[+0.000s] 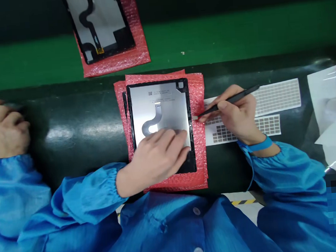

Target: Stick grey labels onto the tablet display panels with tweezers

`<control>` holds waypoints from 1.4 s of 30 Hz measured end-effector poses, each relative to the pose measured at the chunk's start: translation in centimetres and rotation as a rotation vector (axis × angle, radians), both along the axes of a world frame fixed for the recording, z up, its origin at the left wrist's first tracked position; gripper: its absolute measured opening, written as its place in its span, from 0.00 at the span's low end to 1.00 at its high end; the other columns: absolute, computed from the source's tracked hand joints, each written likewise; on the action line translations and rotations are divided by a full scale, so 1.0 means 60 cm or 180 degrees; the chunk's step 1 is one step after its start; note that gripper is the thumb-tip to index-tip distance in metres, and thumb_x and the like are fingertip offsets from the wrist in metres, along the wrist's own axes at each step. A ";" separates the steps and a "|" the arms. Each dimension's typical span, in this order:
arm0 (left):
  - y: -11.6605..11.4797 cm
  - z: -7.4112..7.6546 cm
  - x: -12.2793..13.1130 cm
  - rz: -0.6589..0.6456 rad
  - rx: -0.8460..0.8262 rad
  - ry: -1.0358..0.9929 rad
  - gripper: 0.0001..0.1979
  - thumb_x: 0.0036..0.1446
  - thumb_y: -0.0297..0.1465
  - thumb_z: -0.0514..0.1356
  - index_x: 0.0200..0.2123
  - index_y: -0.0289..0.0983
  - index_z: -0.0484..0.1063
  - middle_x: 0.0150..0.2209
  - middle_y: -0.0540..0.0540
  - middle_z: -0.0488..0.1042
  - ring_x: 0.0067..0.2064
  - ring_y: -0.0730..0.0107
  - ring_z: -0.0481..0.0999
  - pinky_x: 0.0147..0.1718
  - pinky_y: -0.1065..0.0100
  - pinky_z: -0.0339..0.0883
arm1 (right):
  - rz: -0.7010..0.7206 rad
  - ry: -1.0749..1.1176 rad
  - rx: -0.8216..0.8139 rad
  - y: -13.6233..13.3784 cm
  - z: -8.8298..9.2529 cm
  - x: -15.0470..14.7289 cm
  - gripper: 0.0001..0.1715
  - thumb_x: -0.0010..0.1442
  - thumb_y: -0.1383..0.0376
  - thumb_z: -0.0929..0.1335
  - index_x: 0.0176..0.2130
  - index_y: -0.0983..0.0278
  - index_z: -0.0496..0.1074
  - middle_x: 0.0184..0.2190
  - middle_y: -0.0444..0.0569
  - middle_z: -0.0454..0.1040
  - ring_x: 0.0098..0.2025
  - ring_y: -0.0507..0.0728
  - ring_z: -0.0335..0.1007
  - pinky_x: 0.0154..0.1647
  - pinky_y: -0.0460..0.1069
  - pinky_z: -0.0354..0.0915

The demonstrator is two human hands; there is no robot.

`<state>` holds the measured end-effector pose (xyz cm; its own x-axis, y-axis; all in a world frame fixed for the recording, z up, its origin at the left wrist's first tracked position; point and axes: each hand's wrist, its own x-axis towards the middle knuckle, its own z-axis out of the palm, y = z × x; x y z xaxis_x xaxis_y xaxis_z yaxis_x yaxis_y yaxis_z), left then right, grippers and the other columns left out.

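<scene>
A tablet screen panel (165, 91) with a silver back, a black frame and a curved ribbon cable (149, 126) lies on red bubble-wrap pouches (201, 154). My left hand (160, 153) rests over the lower part of the panel, its fingers loosely extended across the surface and covering part of the cable. In my right hand (236, 112) are black tweezers (238, 96), gripped like a pen. At their tip, close to the panel's right edge, a small greyish piece (195, 118) shows. Beneath that hand lie white sheets of small grey stickers (279, 96).
Another panel (107, 22) on red bubble wrap (141, 50) lies further back on the green strip (208, 41). A co-worker's hand (6, 127) is at the far left. Clear film and white sheets (326, 109) lie at the right.
</scene>
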<state>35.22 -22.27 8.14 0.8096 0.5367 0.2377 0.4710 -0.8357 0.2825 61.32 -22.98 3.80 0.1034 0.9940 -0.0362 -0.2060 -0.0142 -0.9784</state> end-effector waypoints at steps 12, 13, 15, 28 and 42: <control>0.001 -0.001 0.033 0.0041 0.0062 0.0894 0.24 0.74 0.38 0.52 0.65 0.28 0.66 0.48 0.39 0.76 0.45 0.56 0.76 0.32 0.60 0.70 | 0.0310 0.0057 -0.0085 0.025 -0.018 -0.008 0.10 0.64 0.59 0.77 0.38 0.60 0.75 0.27 0.44 0.82 0.25 0.56 0.82 0.23 0.48 0.80; 0.002 0.000 0.034 0.0043 0.0038 0.0910 0.24 0.74 0.38 0.51 0.65 0.29 0.66 0.48 0.39 0.76 0.45 0.56 0.76 0.31 0.60 0.70 | 0.0313 0.0065 -0.0099 0.024 -0.018 -0.009 0.10 0.64 0.60 0.77 0.39 0.60 0.75 0.27 0.44 0.82 0.25 0.57 0.83 0.23 0.48 0.81; 0.003 0.001 0.035 0.0053 0.0006 0.0917 0.24 0.74 0.39 0.51 0.65 0.29 0.65 0.47 0.40 0.76 0.45 0.57 0.76 0.30 0.60 0.70 | 0.0314 0.0067 -0.0121 0.023 -0.016 -0.010 0.09 0.65 0.60 0.77 0.39 0.60 0.75 0.28 0.45 0.82 0.26 0.57 0.83 0.24 0.48 0.81; 0.003 0.002 0.037 0.0089 -0.0030 0.0913 0.29 0.73 0.40 0.53 0.68 0.27 0.63 0.46 0.41 0.75 0.43 0.59 0.75 0.26 0.60 0.67 | 0.0383 0.0154 -0.0125 0.022 -0.013 -0.010 0.05 0.67 0.64 0.75 0.40 0.61 0.76 0.28 0.44 0.83 0.27 0.55 0.83 0.27 0.47 0.82; 0.007 0.001 0.038 0.0114 -0.0143 0.0797 0.29 0.73 0.40 0.53 0.68 0.26 0.63 0.46 0.38 0.76 0.42 0.59 0.77 0.26 0.62 0.69 | -0.0202 -0.0109 -0.0090 0.004 0.011 0.008 0.09 0.64 0.61 0.77 0.38 0.58 0.75 0.27 0.43 0.82 0.25 0.57 0.81 0.22 0.50 0.79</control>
